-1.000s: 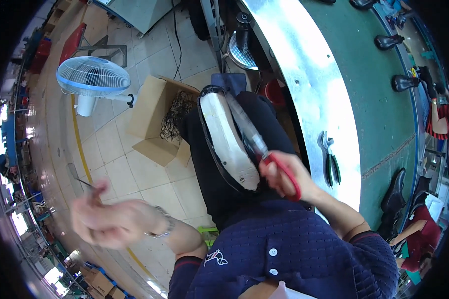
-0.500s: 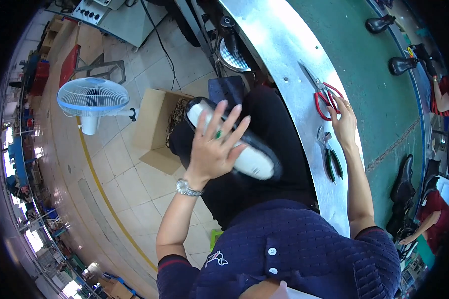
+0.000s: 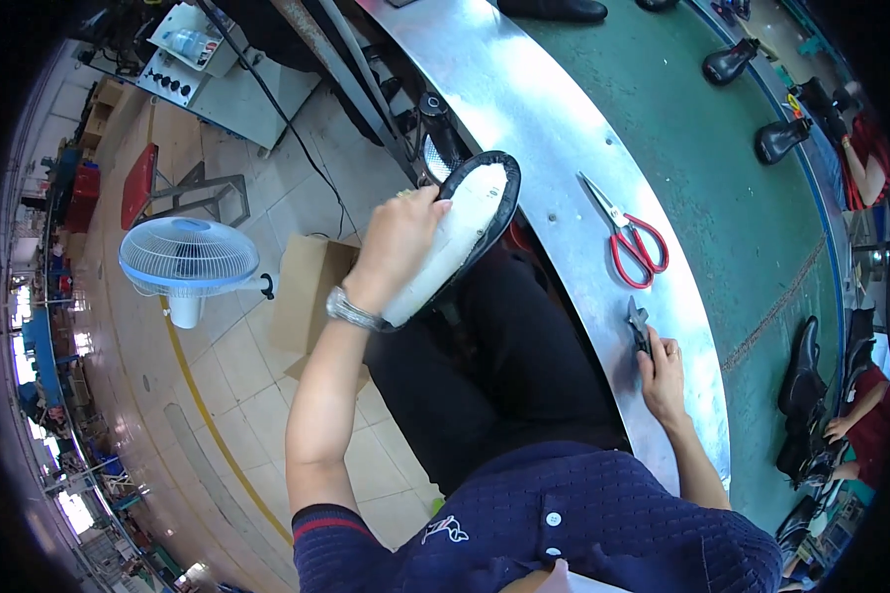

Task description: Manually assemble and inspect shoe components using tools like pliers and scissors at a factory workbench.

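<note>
Green belting of the long conveyor (image 3: 722, 168) ran beside the curved bare-metal bench edge (image 3: 524, 109), with black finished shoes (image 3: 730, 61) riding well away from us. Over our lap, above dark trousers, we held the black shoe upper with its pale white insole facing up (image 3: 460, 242); our left hand (image 3: 398, 242) was wrapped around its side, fingers clasped on the rim. On the metal edge lay red-handled steel scissors (image 3: 628, 237), untouched. Nearer us, our right hand (image 3: 663, 371) was closed around the handles of dark slim pliers (image 3: 640, 326), their nose resting on the metal. A blue-and-white floor fan (image 3: 190, 262) and a brown cardboard box (image 3: 311, 296) stood on the tiles to our left.

We judged that working well here meant keeping the shoe steady and tilted so the insole edge stayed visible, gripping the pliers low on the handles, and lifting them clear of the scissors.
</note>
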`<action>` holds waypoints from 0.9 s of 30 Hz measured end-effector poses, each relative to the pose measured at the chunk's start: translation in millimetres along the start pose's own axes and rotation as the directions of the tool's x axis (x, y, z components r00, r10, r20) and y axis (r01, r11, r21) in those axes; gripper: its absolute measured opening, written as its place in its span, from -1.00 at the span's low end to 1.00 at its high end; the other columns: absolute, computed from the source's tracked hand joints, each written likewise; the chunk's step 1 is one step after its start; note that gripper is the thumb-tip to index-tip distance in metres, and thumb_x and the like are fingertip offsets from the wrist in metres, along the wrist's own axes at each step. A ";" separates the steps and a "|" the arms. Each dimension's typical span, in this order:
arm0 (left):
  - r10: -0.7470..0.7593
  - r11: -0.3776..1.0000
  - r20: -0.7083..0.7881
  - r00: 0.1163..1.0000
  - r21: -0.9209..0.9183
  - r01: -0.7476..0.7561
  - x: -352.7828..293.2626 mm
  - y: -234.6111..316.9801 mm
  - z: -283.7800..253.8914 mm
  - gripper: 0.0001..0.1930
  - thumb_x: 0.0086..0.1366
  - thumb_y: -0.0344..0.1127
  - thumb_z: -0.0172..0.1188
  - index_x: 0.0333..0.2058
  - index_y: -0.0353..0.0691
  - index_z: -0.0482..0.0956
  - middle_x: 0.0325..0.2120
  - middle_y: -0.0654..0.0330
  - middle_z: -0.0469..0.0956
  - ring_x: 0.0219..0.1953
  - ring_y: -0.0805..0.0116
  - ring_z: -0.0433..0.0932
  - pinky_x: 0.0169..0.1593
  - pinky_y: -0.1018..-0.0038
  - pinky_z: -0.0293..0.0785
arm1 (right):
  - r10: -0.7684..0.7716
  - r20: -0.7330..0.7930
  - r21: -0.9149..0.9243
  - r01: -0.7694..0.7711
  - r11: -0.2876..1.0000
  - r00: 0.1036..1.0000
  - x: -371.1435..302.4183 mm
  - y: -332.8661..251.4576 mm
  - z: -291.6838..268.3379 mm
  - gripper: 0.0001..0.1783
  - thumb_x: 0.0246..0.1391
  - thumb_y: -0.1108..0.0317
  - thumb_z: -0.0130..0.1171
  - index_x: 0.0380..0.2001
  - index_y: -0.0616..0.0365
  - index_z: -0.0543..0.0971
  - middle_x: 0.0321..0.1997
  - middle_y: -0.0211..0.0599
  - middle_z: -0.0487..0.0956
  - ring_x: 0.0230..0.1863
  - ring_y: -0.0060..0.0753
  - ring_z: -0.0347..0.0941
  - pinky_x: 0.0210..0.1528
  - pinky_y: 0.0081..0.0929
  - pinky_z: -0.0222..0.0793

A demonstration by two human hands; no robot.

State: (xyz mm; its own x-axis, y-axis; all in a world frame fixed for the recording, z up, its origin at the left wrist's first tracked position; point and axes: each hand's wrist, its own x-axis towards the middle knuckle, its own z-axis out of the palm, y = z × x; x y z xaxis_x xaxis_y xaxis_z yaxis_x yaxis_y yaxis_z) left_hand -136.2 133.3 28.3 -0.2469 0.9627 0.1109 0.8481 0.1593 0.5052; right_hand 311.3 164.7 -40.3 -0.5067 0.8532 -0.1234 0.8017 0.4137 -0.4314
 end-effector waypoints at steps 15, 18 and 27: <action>-0.273 0.909 0.145 0.951 -0.285 0.305 -26.3 19.4 -12.2 -0.17 0.10 0.05 0.34 0.18 -0.46 0.29 -0.16 -0.19 0.58 -0.09 0.01 0.58 0.01 0.26 0.47 | -0.486 0.636 0.452 0.221 0.864 0.600 196.8 -202.5 -95.8 -0.27 0.27 0.37 0.03 0.41 0.05 -0.02 -0.24 -0.20 0.56 -0.23 -0.46 0.49 -0.11 -0.41 0.39; -0.318 0.938 -0.039 0.947 -0.160 0.309 -53.4 60.1 8.1 0.29 -0.17 -0.29 0.54 0.35 -0.44 -0.30 0.10 -0.24 0.37 0.19 -0.13 0.30 0.27 0.21 0.19 | -0.185 0.842 0.063 0.249 0.966 0.507 205.3 -269.8 -112.8 -0.32 0.21 0.38 0.02 0.35 0.16 0.06 -0.22 0.16 0.57 -0.13 0.08 0.53 -0.06 -0.19 0.37; -0.333 0.943 -0.339 0.880 -0.118 0.311 -61.7 75.8 40.2 0.05 -0.16 -0.56 0.43 0.32 -0.41 -0.01 0.01 -0.15 0.43 0.16 -0.05 0.34 0.26 0.16 0.19 | -0.579 0.497 0.236 0.541 0.807 0.647 182.4 -214.3 -60.0 -0.38 0.20 0.35 0.08 0.28 0.18 0.16 -0.62 0.14 0.50 -0.56 0.22 0.47 -0.46 -0.02 0.33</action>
State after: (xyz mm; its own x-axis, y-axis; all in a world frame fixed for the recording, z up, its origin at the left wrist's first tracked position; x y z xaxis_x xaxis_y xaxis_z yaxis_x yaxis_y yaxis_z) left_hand -37.8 94.8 25.3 -0.6587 0.7196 0.2198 0.6674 0.4240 0.6122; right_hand 66.2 250.7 83.2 -0.9491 0.1547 -0.2744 0.2984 0.7206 -0.6258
